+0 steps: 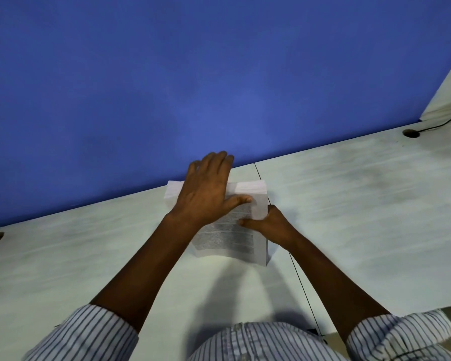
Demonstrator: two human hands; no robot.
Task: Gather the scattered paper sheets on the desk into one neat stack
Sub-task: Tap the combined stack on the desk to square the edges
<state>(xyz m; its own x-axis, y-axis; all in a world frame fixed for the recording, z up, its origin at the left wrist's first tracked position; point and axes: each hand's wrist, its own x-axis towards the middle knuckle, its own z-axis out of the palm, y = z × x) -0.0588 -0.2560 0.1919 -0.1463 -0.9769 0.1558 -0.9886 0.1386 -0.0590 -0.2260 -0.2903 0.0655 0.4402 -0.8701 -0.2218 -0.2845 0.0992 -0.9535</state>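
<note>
From the head camera, the left hand [208, 188] lies flat on the far part of the paper stack [227, 239], with fingers straight and together and the thumb spread out across the top sheet. The right hand [270, 225] grasps the stack's right edge, thumb on top and fingers curled round the side. The stack rests on the pale desk [349, 204], its far end close to the blue partition [193, 74]. The top sheet carries dense lines of black print, too blurred to read. Striped sleeves [89, 334] are rolled up on both forearms.
</note>
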